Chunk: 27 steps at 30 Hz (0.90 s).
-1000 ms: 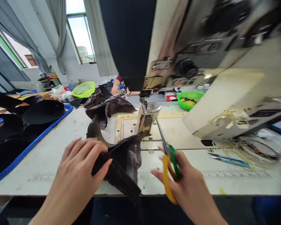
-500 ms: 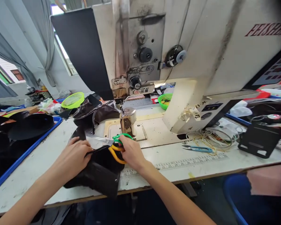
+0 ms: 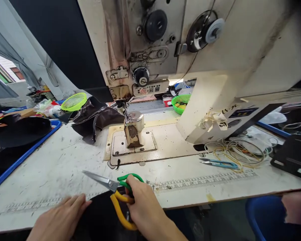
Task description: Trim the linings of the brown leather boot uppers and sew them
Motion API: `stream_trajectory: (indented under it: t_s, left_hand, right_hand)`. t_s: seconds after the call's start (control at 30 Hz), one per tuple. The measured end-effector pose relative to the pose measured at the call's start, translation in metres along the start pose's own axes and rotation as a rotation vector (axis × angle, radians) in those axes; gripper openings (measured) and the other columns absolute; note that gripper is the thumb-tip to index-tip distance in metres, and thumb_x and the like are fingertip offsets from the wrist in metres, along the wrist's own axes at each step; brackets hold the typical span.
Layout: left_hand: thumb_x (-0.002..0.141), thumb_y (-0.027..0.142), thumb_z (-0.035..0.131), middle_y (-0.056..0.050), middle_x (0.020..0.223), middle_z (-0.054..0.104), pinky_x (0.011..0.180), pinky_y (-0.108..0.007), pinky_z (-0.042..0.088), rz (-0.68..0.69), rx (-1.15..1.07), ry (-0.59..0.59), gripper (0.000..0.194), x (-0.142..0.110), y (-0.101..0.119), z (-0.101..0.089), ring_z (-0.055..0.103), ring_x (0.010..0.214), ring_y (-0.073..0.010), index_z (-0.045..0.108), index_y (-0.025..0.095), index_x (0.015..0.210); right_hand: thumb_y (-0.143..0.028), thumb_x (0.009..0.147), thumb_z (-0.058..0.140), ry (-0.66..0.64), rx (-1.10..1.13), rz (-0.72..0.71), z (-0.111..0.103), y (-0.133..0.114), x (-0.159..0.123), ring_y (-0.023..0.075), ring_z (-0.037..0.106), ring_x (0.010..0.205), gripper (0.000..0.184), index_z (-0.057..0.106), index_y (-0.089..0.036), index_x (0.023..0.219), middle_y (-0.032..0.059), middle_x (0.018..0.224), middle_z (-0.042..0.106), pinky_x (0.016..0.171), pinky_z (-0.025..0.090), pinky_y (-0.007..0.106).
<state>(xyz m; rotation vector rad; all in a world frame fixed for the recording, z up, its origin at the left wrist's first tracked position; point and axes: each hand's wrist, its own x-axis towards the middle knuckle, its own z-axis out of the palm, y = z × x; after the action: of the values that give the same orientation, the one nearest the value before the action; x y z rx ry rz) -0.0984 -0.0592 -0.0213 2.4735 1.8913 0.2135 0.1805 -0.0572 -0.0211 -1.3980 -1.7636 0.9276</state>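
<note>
My right hand (image 3: 145, 204) grips scissors (image 3: 107, 183) with green and yellow handles. Their silver blades point left above the white tabletop and look nearly closed. My left hand (image 3: 62, 214) pinches the edge of a black leather-like piece (image 3: 100, 211) at the table's front edge. The piece lies just below the scissors, and its lower part runs out of view. Behind the hands stands the sewing machine's metal post (image 3: 134, 130). A small dark scrap (image 3: 118, 163) lies at the front of the bed plate.
The big sewing machine head (image 3: 155, 50) overhangs the table. Dark brown leather pieces (image 3: 97, 117) lie left of the post. Blue thread snips (image 3: 220, 163) and tangled cord (image 3: 237, 150) rest at right. A blue tray (image 3: 22, 157) with black pieces stands left; a printed ruler (image 3: 203, 180) crosses the front.
Both hands have moved down towards the table's front edge with the black piece and the scissors. The scissor blades have come clear of the piece. My view has moved closer to the machine.
</note>
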Motion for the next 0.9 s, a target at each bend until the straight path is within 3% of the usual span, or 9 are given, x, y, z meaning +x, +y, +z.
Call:
stream_trajectory:
  t_s: [0.1,0.17,0.27,0.37,0.43,0.6,0.77,0.9]
  left_hand:
    - [0.086,0.025,0.037,-0.011,0.117,0.071,0.071,-0.035,0.056,0.115,-0.036,-0.059,0.040,0.026,0.033,0.000,0.072,0.090,-0.0268,0.069,0.027,0.111]
    - [0.080,0.016,0.035,-0.011,0.109,0.072,0.064,-0.029,0.054,0.113,-0.148,-0.143,0.042,0.038,0.051,0.002,0.070,0.077,-0.0215,0.065,0.023,0.108]
    - [0.086,0.016,0.034,-0.002,0.082,0.069,0.057,-0.024,0.050,0.109,-0.327,-0.171,0.027,0.049,0.065,0.006,0.062,0.061,-0.0151,0.058,0.024,0.094]
    - [0.097,0.029,0.038,-0.001,0.096,0.069,0.069,-0.020,0.052,0.185,-0.470,-0.108,0.024,0.057,0.068,0.012,0.068,0.078,-0.0137,0.058,0.027,0.110]
    - [0.100,0.037,0.044,0.001,0.106,0.068,0.078,-0.018,0.052,0.277,-0.523,-0.138,0.024,0.060,0.069,0.017,0.069,0.091,-0.0130,0.058,0.030,0.118]
    - [0.099,0.039,0.051,0.004,0.099,0.067,0.070,-0.013,0.050,0.476,-0.526,-0.165,0.020,0.066,0.072,0.028,0.068,0.079,-0.0092,0.062,0.034,0.115]
    - [0.100,0.035,0.049,0.002,0.102,0.067,0.071,-0.013,0.051,0.555,-0.482,-0.137,0.021,0.069,0.077,0.026,0.068,0.079,-0.0095,0.060,0.031,0.117]
    - [0.102,0.033,0.046,0.002,0.099,0.066,0.069,-0.014,0.050,0.583,-0.489,-0.184,0.018,0.068,0.078,0.024,0.068,0.078,-0.0092,0.059,0.030,0.114]
  right_hand:
    - [0.007,0.065,0.055,0.040,-0.031,0.098,-0.004,0.008,-0.005,0.0167,0.054,0.071,0.036,0.042,-0.023,0.081,-0.0018,0.081,0.057,0.060,0.033,0.025]
    - [0.003,0.069,0.058,0.082,0.081,0.193,-0.013,0.013,-0.011,0.0157,0.055,0.071,0.033,0.043,-0.023,0.082,-0.0026,0.081,0.055,0.061,0.038,0.025]
    - [-0.012,0.074,0.072,0.139,0.609,0.263,-0.031,0.017,-0.020,0.0108,0.052,0.066,0.034,0.043,-0.024,0.086,-0.0060,0.080,0.051,0.059,0.043,0.022]
    - [-0.022,0.069,0.085,0.097,1.217,0.150,-0.041,0.018,-0.025,0.0063,0.051,0.056,0.049,0.039,-0.025,0.087,-0.0093,0.077,0.052,0.049,0.043,0.017]
    - [-0.020,0.069,0.088,0.070,1.432,0.104,-0.041,0.020,-0.027,0.0056,0.055,0.053,0.052,0.040,-0.024,0.087,-0.0099,0.073,0.055,0.045,0.043,0.014]
    - [-0.014,0.074,0.087,0.057,1.704,0.177,-0.033,0.027,-0.033,0.0069,0.067,0.062,0.045,0.045,-0.019,0.090,-0.0049,0.072,0.064,0.049,0.045,0.008]
    - [-0.017,0.084,0.081,0.050,1.804,0.188,-0.038,0.023,-0.037,0.0005,0.050,0.054,0.031,0.052,-0.016,0.091,-0.0040,0.072,0.058,0.044,0.039,0.004]
    - [-0.020,0.077,0.088,0.094,1.815,0.278,-0.042,0.017,-0.034,0.0029,0.040,0.055,0.038,0.052,-0.018,0.088,-0.0052,0.070,0.050,0.043,0.037,0.002]
